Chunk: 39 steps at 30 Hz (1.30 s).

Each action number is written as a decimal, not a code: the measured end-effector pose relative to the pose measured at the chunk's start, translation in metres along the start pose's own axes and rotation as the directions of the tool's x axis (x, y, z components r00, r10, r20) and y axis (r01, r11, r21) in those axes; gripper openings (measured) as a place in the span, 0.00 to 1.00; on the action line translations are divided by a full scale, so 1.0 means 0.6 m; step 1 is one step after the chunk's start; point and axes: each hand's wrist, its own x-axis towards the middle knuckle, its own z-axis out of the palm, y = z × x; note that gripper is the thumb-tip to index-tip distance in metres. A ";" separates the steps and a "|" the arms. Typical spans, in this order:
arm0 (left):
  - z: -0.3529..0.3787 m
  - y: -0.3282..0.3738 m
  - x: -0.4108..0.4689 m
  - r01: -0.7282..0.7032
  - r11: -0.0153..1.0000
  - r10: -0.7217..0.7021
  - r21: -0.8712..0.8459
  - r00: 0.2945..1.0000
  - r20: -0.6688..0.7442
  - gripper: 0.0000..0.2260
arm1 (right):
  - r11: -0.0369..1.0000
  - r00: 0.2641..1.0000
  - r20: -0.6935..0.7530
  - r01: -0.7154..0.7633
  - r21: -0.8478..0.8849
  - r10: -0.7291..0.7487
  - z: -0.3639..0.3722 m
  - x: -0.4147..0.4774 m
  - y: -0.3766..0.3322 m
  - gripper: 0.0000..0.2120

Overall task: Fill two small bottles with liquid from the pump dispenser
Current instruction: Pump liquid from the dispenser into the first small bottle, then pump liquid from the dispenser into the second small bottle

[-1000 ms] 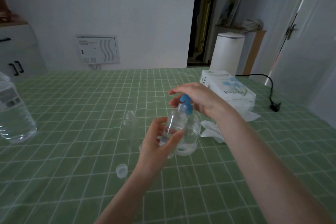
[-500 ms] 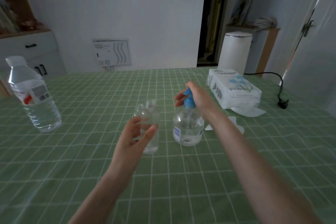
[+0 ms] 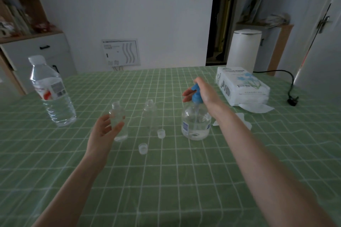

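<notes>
A clear round pump dispenser (image 3: 196, 125) with a blue pump head stands right of centre on the green checked tablecloth (image 3: 166, 180). My right hand (image 3: 202, 91) rests on top of the blue pump head, fingers wrapped over it. My left hand (image 3: 105, 131) grips a small clear uncapped bottle (image 3: 118, 116) that stands on the cloth. A second small clear bottle (image 3: 151, 114), also uncapped, stands free between that one and the dispenser. Two small clear caps (image 3: 143, 148) (image 3: 161, 133) lie in front of the second bottle.
A large water bottle (image 3: 50, 92) stands at the left. A white tissue pack (image 3: 241, 88) and loose tissues (image 3: 241, 121) lie at the right, behind and beside the dispenser. A black cable with a plug (image 3: 293, 100) lies at the far right.
My left hand has carried the small bottle away from the pump spout to the left and down onto the cloth. My right hand has stayed on the pump head.
</notes>
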 end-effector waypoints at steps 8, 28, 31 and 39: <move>0.004 -0.019 0.005 0.049 0.998 -0.049 0.029 0.999 -0.012 0.18 | 1.000 1.000 -0.007 0.007 -0.024 -0.008 0.000 0.000 0.000 0.24; 0.018 -0.014 -0.032 0.090 0.980 -0.040 0.177 0.962 -0.269 0.17 | 1.000 1.000 -0.005 0.000 -0.026 0.000 0.001 -0.006 -0.004 0.22; 0.037 -0.001 -0.061 0.036 0.980 0.015 0.195 0.967 -0.255 0.10 | 0.999 1.000 0.003 -0.001 -0.042 0.001 0.001 -0.005 -0.004 0.23; 0.108 0.023 -0.050 0.003 0.960 0.005 0.280 1.000 -0.028 0.24 | 0.998 1.000 -0.003 -0.016 -0.060 0.016 -0.001 -0.004 0.001 0.23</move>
